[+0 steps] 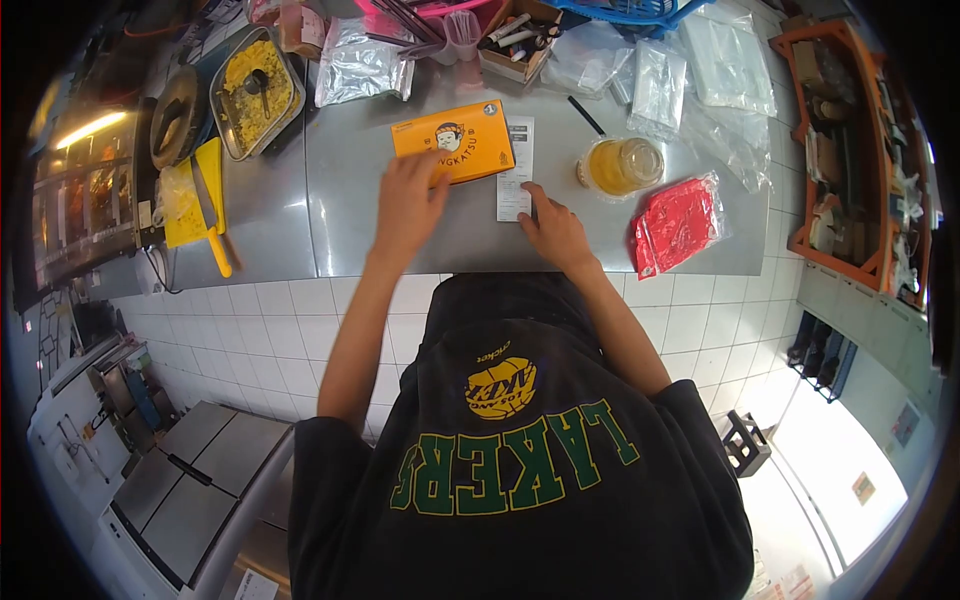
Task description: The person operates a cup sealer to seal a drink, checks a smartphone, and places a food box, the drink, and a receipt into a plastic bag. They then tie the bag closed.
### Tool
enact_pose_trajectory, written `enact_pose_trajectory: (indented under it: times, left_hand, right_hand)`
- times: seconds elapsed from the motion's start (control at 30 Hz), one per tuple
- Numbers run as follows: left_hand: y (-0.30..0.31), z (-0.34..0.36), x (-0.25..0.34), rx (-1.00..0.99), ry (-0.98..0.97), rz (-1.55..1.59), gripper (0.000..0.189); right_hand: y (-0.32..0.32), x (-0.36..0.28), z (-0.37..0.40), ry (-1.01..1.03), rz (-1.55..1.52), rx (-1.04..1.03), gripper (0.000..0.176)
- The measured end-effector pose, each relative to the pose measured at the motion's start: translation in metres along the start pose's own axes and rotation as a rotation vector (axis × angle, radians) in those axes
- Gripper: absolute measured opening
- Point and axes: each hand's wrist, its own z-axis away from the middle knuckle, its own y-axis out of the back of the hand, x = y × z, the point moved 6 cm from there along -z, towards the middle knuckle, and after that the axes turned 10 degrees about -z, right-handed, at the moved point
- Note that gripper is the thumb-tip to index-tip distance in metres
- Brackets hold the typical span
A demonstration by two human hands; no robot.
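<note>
Hands first: the left hand [408, 205] lies over the near left part of an orange box [480, 130], its fingers bent loosely onto the lid; whether they grip it or merely rest there, I cannot tell. The right hand [555, 228] is open just beyond the box's near right corner, thumb and forefinger apart, the forefinger reaching onto a printed paper slip [512, 203].

The box lies flat on a metal surface [340, 195], a little askew, with a round face logo on its lid. The slip runs along the right end of the box, and from above the box hides part of the slip's left edge.

To the right of the box, past the slip, stands a lidded clear cup [618, 165] of yellow liquid. A thin black stick [587, 115] lies between box and cup, and a red packet [675, 225] in clear wrap lies farther right and nearer the person than the box.

Beyond the box and to its left is a silver pouch [362, 70]. Well left of the box are a tray [297, 112] of yellow food with a dark spoon [257, 83] in it, and a knife [213, 222] lying across a yellow board [212, 160].
</note>
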Motion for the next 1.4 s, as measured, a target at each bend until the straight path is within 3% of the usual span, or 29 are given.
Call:
enact_pose_trajectory:
  times: [0.07, 0.13, 0.33, 0.47, 0.63, 0.7, 0.83, 1.13, 1.27, 1.4]
  left_hand:
    - [0.008, -0.015, -0.015, 0.012, 0.0, -0.111, 0.042]
    - [0.005, -0.024, -0.019, -0.124, -0.084, -0.22, 0.053]
    - [0.0, -0.039, -0.019, -0.409, -0.039, -0.232, 0.074]
    - [-0.003, -0.047, -0.023, -0.429, -0.069, -0.288, 0.079]
    - [-0.018, -0.066, -0.032, -0.472, -0.291, -0.294, 0.084]
    - [-0.016, -0.064, -0.015, -0.503, -0.248, -0.378, 0.083]
    - [-0.017, -0.06, -0.007, -0.439, -0.271, -0.531, 0.076]
    - [-0.019, -0.058, -0.02, -0.348, -0.335, -0.415, 0.079]
    - [-0.023, -0.06, -0.023, -0.493, -0.251, -0.402, 0.08]
    - [-0.018, -0.053, -0.026, -0.35, -0.321, -0.339, 0.074]
  right_hand:
    - [0.004, -0.006, 0.0, -0.023, 0.071, 0.009, 0.047]
    - [0.009, -0.022, -0.004, 0.024, 0.067, 0.057, 0.046]
    - [0.008, -0.06, -0.01, 0.257, 0.085, 0.171, 0.045]
    - [0.0, -0.065, -0.011, 0.3, 0.175, 0.194, 0.049]
    - [-0.006, -0.06, -0.016, 0.305, 0.185, 0.153, 0.05]
    - [-0.01, -0.058, -0.015, 0.289, 0.193, 0.123, 0.05]
    - [-0.012, -0.063, -0.011, 0.295, 0.227, 0.11, 0.048]
    - [-0.014, -0.063, -0.012, 0.273, 0.184, 0.098, 0.047]
    - [-0.014, -0.062, -0.012, 0.273, 0.177, 0.089, 0.047]
    - [-0.015, -0.055, -0.012, 0.304, 0.191, 0.122, 0.047]
